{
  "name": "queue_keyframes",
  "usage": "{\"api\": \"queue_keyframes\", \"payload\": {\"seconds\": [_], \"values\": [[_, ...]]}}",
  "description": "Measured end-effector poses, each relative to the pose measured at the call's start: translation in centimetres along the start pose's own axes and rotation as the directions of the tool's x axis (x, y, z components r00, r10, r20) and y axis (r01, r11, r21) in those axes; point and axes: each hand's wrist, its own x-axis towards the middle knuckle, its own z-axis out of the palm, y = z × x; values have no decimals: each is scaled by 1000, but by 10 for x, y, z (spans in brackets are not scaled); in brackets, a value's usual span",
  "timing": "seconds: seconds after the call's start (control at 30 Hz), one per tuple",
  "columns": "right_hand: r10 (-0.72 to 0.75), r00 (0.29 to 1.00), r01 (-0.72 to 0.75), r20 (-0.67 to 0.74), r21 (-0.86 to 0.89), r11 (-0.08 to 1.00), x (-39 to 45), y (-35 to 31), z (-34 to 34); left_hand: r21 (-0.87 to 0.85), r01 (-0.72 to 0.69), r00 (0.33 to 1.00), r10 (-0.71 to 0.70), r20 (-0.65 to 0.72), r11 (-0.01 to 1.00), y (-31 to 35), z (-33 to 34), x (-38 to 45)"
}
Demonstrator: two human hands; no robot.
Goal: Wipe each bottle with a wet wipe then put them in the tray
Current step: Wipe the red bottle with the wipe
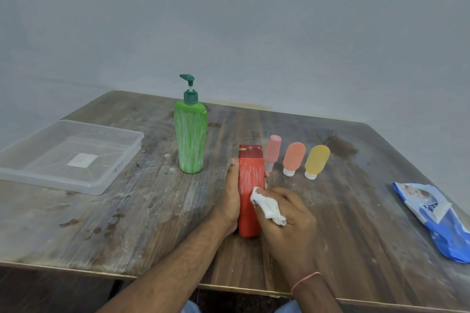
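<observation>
Red bottle [250, 193] lay at table [127, 223] centre, left hand [230, 198] curled around its side, right hand [287, 213] pinching a crumpled wet wipe [267, 207] against it. Clear plastic tray [101, 180] at nine o'clock held only a white label. Green pump bottle [190, 137] stood at eleven.

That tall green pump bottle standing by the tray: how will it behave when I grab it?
The green pump bottle is tall on a narrow base, so a push up high would probably tip it. Its whitish streaks may make it slippery. It looks like rigid plastic and should keep its shape; its weight can't be judged.
</observation>
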Motion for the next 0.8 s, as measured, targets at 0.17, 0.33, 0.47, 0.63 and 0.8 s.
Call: {"api": "queue_keyframes", "payload": {"seconds": [0.17, 0.33, 0.47, 0.63, 0.8], "values": [[-14, 998, 12, 62, 26, 1000, 1, -2, -3, -7, -17, 1000, 17, -3, 1000, 0, -1, 1], [80, 996, -79, -27, 32, 996, 2, 1, -1, 24, -11, 1000, 11, -2, 1000, -1, 0, 2], [33, 999, -35, 29, 66, 997, 2, 0, -1, 31, -20, 1000, 20, 2, 999, -1, -2, 3], [152, 988, -150, -19, 84, 985, 4, 5, -2, 63, -37, 999, 35, 24, 997, -1, 0, 1], [181, 981, -190, 69, 160, 969, 6, 2, -3, 72, -41, 999, 40, 10, 997, -2, -3, 2]]}}
